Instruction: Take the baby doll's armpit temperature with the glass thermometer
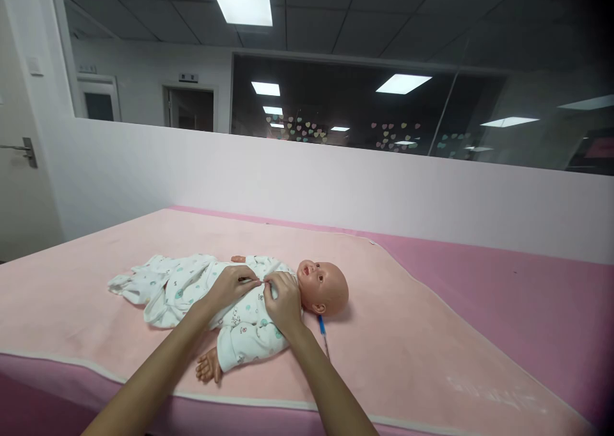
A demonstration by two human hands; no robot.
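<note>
A baby doll (330,288) lies on its back, its bald head toward the right. It wears a white baby romper (247,311) with small green and brown prints; the legs of the romper lie loose and flat at the left. At the chest, my left hand (231,286) pinches the romper's front with thumb and fingertips. Close beside it, nearer the doll's neck, my right hand (284,300) also pinches the front. The fingertips almost meet, and the small bit of fabric or fastening between them is too small to make out. One doll hand (208,365) sticks out of the near sleeve.
A thin stick with a blue end (322,325) lies by the doll's head, partly behind my right forearm. Underneath is a peach mat (422,359) with white edging over a pink padded surface (518,295). A white low wall (311,183) with glass above stands behind.
</note>
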